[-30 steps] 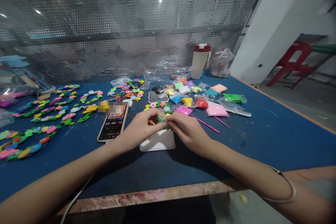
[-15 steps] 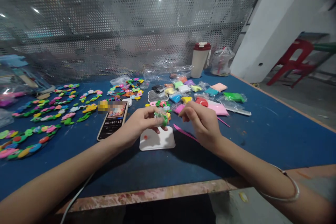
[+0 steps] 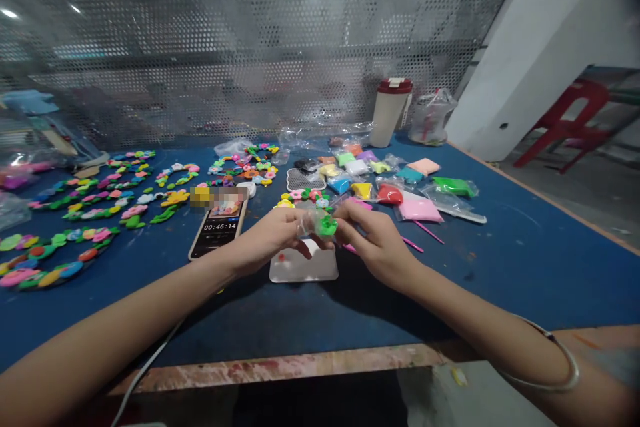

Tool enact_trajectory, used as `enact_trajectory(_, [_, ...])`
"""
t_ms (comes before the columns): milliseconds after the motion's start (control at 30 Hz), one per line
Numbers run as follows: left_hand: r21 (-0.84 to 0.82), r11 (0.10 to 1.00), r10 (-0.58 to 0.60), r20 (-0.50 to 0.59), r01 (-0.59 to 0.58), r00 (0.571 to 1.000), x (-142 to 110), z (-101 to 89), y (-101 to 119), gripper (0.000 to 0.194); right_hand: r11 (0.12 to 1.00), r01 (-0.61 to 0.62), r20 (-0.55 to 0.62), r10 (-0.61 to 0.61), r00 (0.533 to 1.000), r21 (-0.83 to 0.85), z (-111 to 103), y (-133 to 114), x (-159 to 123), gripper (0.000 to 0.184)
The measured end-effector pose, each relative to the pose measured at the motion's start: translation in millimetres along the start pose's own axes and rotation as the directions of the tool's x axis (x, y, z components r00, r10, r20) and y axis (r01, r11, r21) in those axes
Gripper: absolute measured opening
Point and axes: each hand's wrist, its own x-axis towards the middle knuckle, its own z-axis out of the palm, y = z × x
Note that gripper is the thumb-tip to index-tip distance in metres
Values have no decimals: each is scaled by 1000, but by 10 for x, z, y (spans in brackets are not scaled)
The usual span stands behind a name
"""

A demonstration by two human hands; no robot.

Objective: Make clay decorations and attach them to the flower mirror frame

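Currently, green clay (image 3: 328, 225): bright lump, partly in clear wrapper (image 3: 307, 223), raised between both hands above white board; lifted likely for finger room all round.
Left hand (image 3: 275, 235): thumb and fingers clamped on wrapper and clay; probably as the steadying side, green end turned toward the other hand.
Right hand (image 3: 377, 240): thumb and index finger bent close together at the clay's right edge; touching or just beside, hard to say; angled as if for a pinch.
White board (image 3: 303, 270): flat on table (image 3: 240, 340), right under the hands, small orange-red bit (image 3: 281, 257) on top; central presumably as work surface.
Flower frame (image 3: 307, 195): just behind board, likely for short reach.
Clay packets (image 3: 389, 194): bagged by colour, grouped back right; bagged probably against drying and mixing.
Pink tools (image 3: 413, 244): right of board, in front of packets, handy for the right side.
Phone (image 3: 219, 230): left of board, timer facing up, likely for quick glances.
Flower rings (image 3: 75, 270): spread far left, well apart from the working spot.
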Motion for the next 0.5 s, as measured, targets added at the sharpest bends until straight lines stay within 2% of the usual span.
enact_trajectory(133, [-81, 996, 21, -49, -24, 999, 30, -27, -40, 23, 999, 49, -238, -51, 970, -14, 20, 13, -59, 7])
enact_trajectory(200, [-114, 993, 20, -81, -30, 997, 43, -44, -61, 22, 992, 116, -305, -128, 944, -58, 32, 6, -84, 8])
enact_trajectory(333, [-176, 984, -1, -99, -17, 995, 53, -41, -115, 24, 937, 284, -227, -327, 917, -202, 68, -16, -84, 20])
enact_trajectory(500, [-248, 968, -2, -106, -24, 994, 27, 41, -118, 31, 930, 290, -191, -334, 923, -224, 115, -46, -74, 24])
